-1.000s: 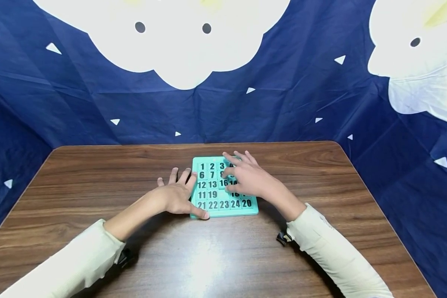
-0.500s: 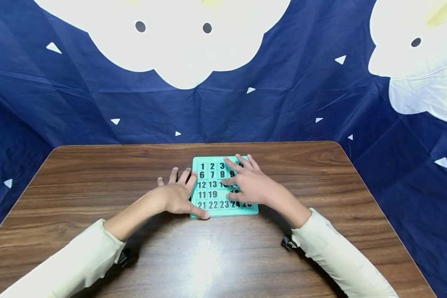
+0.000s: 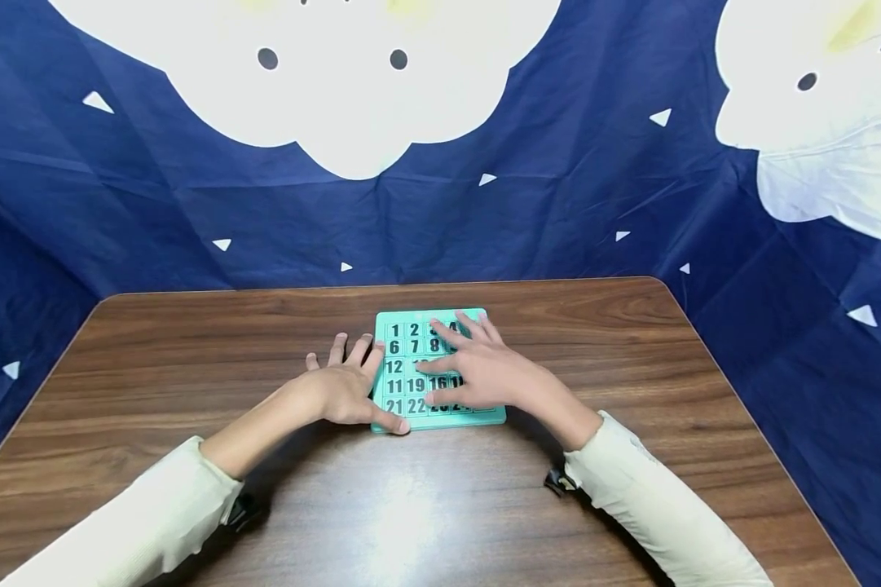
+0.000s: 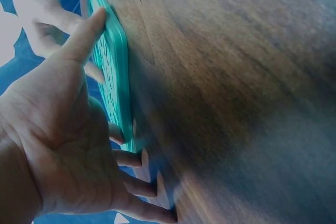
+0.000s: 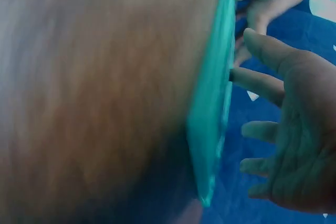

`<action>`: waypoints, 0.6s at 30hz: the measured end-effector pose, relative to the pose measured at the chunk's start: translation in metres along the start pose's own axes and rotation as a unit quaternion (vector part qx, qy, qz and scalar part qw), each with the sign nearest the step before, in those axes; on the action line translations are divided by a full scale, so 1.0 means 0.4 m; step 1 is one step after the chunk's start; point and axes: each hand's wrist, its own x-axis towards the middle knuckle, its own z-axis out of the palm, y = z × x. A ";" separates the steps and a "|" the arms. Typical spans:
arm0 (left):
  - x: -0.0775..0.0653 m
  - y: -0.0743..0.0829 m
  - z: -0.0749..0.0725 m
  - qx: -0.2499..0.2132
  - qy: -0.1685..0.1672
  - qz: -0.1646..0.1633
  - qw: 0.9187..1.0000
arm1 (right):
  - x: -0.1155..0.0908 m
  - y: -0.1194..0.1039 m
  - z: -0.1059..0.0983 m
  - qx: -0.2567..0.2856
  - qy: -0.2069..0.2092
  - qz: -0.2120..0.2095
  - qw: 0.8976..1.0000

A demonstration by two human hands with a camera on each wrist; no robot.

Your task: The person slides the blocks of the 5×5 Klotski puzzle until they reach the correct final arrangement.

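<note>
A turquoise number slide puzzle (image 3: 440, 422) lies flat on the table, its tiles bearing black numbers. My left hand (image 3: 343, 393) is spread at its left side, thumb resting on the front left corner and index finger along the left edge. Over the right part of the board is my right hand (image 3: 495, 375), fingers apart and mostly straight. Its index fingertip touches the board around the 13 tile, in the third row. Several tiles at the right are hidden under that hand. In the right wrist view the index finger (image 5: 257, 83) meets the puzzle's face while the other fingers stay off it.
The brown wooden table (image 3: 440, 522) surrounds the puzzle on all sides. A dark blue cloth (image 3: 286, 212) with white clouds and triangles hangs behind the table and at both sides. Light glares on the tabletop in front.
The 16 tile has slid down from the third row into the gap in the fourth row. My right hand has shifted left toward the 13 tile; my left hand stays put.
</note>
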 end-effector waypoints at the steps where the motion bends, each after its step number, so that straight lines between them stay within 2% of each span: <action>1: -0.001 -0.001 0.000 -0.001 0.001 0.000 1.000 | -0.002 0.004 -0.004 -0.004 -0.002 0.007 1.000; 5: 0.000 -0.003 0.002 0.000 -0.001 0.000 1.000 | 0.005 0.002 -0.010 -0.022 0.018 0.004 1.000; 8: 0.000 -0.005 0.003 0.000 -0.005 -0.003 1.000 | 0.031 -0.022 0.002 -0.015 0.003 -0.025 1.000; 10: 0.002 -0.005 0.005 0.000 -0.008 -0.003 1.000 | 0.042 -0.034 0.006 -0.004 -0.022 -0.034 0.999; 12: 0.004 -0.004 0.005 0.000 -0.007 -0.003 1.000 | 0.041 -0.037 0.001 -0.011 -0.038 -0.021 0.999; 15: 0.006 -0.001 0.005 0.001 -0.005 -0.002 1.000 | 0.030 -0.034 -0.015 -0.033 -0.035 0.006 0.999; 18: 0.005 0.002 0.004 0.002 -0.003 -0.003 1.000 | 0.025 -0.039 -0.023 -0.036 -0.026 -0.005 0.999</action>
